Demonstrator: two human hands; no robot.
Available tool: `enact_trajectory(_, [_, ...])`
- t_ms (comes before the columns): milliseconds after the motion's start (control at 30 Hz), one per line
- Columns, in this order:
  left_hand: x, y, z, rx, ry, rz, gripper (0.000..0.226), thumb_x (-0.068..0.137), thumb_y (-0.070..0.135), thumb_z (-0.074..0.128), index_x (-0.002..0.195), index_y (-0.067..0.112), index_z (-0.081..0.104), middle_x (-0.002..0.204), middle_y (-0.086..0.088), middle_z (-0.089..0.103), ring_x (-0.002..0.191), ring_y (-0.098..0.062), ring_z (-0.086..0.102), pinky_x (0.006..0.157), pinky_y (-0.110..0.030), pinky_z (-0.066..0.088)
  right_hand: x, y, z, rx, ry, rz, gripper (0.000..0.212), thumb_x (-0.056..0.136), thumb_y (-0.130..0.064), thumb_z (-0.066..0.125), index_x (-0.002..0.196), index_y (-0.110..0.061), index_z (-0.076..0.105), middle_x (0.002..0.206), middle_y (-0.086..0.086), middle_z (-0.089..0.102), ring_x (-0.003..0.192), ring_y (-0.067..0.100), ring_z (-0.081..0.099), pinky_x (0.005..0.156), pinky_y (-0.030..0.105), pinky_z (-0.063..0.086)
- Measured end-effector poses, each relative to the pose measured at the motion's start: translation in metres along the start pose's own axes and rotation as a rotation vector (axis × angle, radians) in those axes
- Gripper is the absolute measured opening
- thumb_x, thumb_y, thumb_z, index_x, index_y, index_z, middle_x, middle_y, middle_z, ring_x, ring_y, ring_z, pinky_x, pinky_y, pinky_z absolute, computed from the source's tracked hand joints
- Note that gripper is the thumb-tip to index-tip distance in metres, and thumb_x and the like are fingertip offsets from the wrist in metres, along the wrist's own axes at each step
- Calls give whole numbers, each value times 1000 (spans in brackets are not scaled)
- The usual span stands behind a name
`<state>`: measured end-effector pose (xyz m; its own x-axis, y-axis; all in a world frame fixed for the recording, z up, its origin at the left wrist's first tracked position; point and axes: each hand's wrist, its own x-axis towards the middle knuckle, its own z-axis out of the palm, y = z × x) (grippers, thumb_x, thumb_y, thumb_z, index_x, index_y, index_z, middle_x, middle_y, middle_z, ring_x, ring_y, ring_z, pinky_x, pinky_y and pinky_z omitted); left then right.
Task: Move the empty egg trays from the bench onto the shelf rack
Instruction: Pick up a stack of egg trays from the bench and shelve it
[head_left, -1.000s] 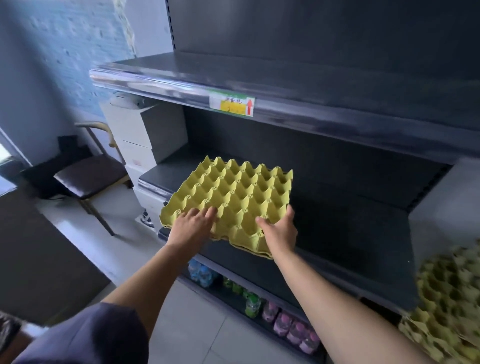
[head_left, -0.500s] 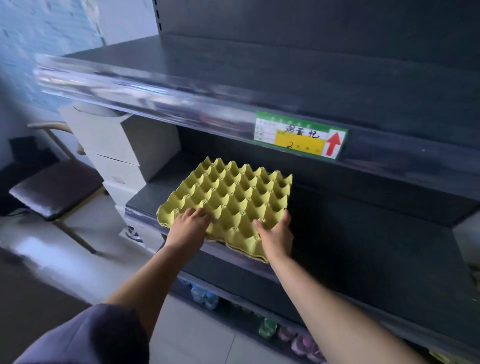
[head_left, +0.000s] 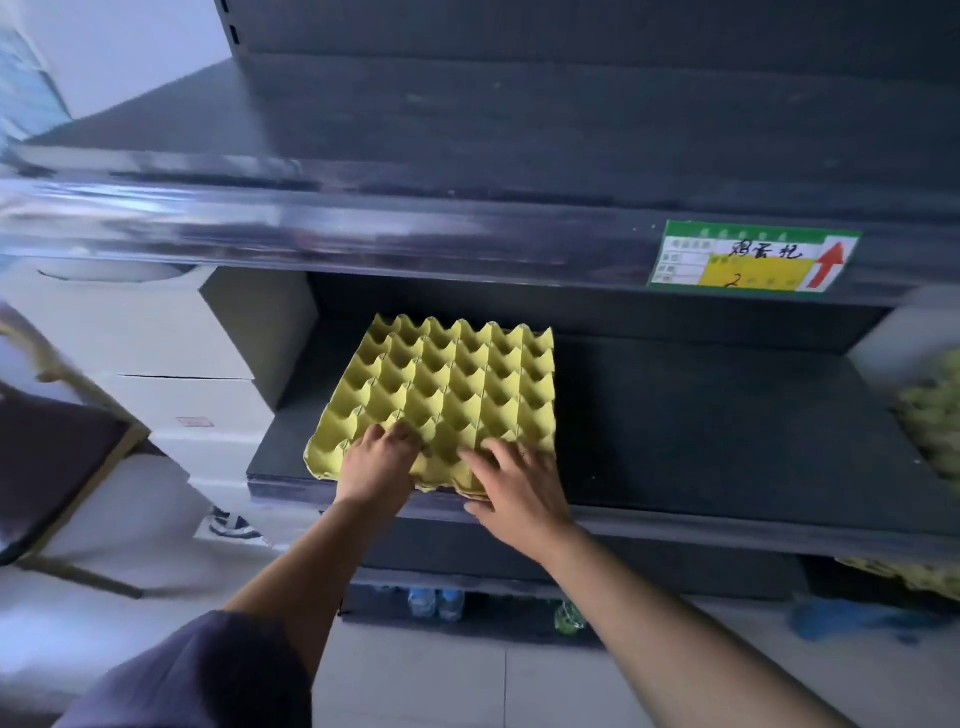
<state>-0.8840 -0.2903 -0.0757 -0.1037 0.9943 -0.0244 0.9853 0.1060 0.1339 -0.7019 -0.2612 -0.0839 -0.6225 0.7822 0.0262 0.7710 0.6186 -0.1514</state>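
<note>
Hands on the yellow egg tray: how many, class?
2. The left hand is on the near-left part of the egg tray; the right hand lies on its near-right edge.

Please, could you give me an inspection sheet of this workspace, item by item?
Surface: dark middle shelf.
Job's things: yellow egg tray on the shelf, near edge at the shelf front; more egg trays, blurred, at the right edge.
Clutter: nothing seen.
Grippers: left hand grips the tray's near edge, fingers curled; right hand rests on it, fingers spread.
Cables: nothing seen.
Surroundings: price label on the upper shelf edge; white boxes and chair left; bottles below.
</note>
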Motion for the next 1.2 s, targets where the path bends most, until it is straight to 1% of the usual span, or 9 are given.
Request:
enact_trajectory(133, [6,-17,-1,-25,-5,-16,40,85,10,59,123,22,57,129,0,50,115,-25,46,88,-35,44,17,-18,-3,-33,-27,7,63,92,1,47,146,-24,29,136,7,48,127,34,40,87,43,46])
enact_trajectory(233, [9,-28,2,-83,-53,-52,40,87,6,53,124,19,55,128,-4,49,117,-27,44,90,-38,44,36,-24,-1,-23,-55,47,66,84,14,41,141,-19,36,131,8,51,125,33,41,85,41,47])
enact_trajectory(333, [9,-36,5,-53,-80,-41,41,89,11,52,129,21,50,130,-4,45,117,-26,42,92,-38,45,47,-24,1,-19,-116,49,63,82,13,39,137,-18,39,123,11,54,123,32,42,83,39,49])
enact_trajectory(533, [5,-43,6,-34,-90,-38,42,90,19,55,131,22,48,132,-4,44,119,-26,41,94,-36,43,50,-25,6,0,-145,27,62,84,11,40,138,-19,35,123,12,53,123,30,41,81,40,50])
enact_trajectory(700, [6,-26,-10,89,15,14,36,91,32,51,127,26,50,132,-1,48,122,-23,42,98,-36,34,37,-17,-7,24,-47,24,46,96,-20,48,140,-20,34,132,8,51,120,30,45,90,43,46])
enact_trajectory(833, [15,25,-37,104,74,148,34,94,35,45,126,25,50,128,1,52,121,-21,45,95,-35,36,14,9,-36,35,128,73,37,97,-27,47,132,-18,47,127,6,55,113,29,50,85,41,47])
enact_trajectory(967, [20,99,-57,60,149,273,26,94,33,44,115,24,56,118,2,59,114,-22,51,91,-34,39,-26,52,-67,7,282,146,30,94,-29,52,120,-16,58,110,6,63,100,30,57,74,40,50])
enact_trajectory(1100, [14,197,-67,-12,260,437,11,85,24,56,85,16,64,86,-4,69,85,-28,64,71,-34,46,-91,125,-101,-50,449,257,23,79,-23,70,99,-13,68,84,8,68,74,33,63,55,36,50])
enact_trajectory(1200, [2,279,-72,-23,314,527,7,78,19,65,74,16,60,71,0,66,69,-27,64,62,-33,45,-154,188,-129,-119,525,300,24,79,-25,69,101,-15,70,83,6,69,73,32,63,55,35,50])
